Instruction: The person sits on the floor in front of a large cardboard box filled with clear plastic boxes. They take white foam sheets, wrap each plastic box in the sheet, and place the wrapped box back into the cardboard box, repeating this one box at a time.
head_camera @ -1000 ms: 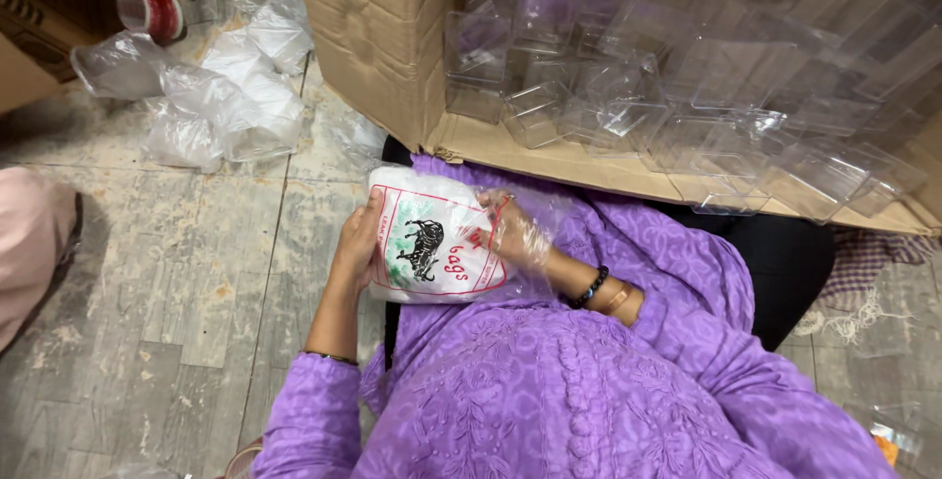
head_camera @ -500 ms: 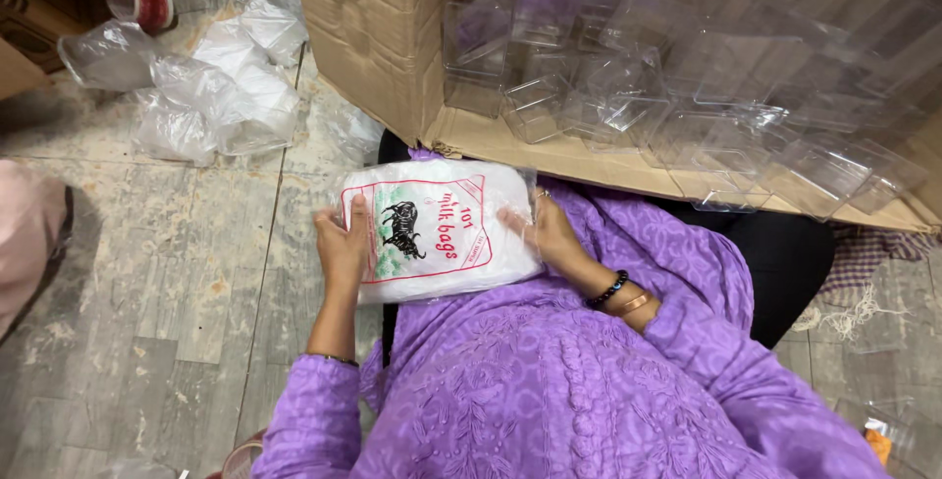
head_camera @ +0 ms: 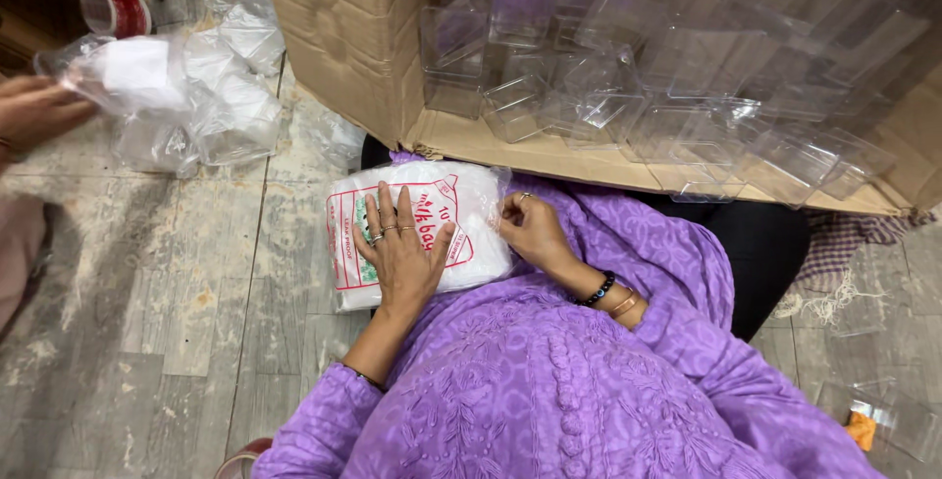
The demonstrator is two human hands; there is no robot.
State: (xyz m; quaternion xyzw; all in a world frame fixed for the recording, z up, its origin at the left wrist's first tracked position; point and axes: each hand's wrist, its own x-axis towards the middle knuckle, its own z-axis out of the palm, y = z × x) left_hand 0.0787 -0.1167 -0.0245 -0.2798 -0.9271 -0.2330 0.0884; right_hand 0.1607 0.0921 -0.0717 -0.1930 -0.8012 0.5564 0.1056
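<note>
1. A large cardboard box [head_camera: 353, 37] lies on its side at the top of the view, its open face toward the person, and it is crammed with clear plastic containers [head_camera: 628, 77] stacked loosely against one another.
2. The grey tiled floor [head_camera: 167, 342] spreads across the left half, dusty and scuffed.
3. The person's lap, draped in purple embroidered cloth [head_camera: 549, 391], fills the lower middle, just in front of the box's bottom flap.
4. A heap of crumpled clear plastic bags [head_camera: 186, 96] sits on the floor at upper left, beside the box.
5. A white packet of plastic bags [head_camera: 471, 199] with red printing and a red border rests on the lap, its left edge overhanging the floor.
6. The left hand [head_camera: 402, 248] lies flat and open on the packet, fingers spread, pressing down; rings show on it.
7. The right hand [head_camera: 530, 229] has its fingers curled at the packet's right edge, pinching the clear wrapper there; a dark bead bracelet and bangles circle that wrist.
8. Another person's hand [head_camera: 34, 111] reaches in at the far left edge, touching the bag heap.
9. A roll of red tape [head_camera: 116, 10] lies at upper left, behind the heap.
</note>
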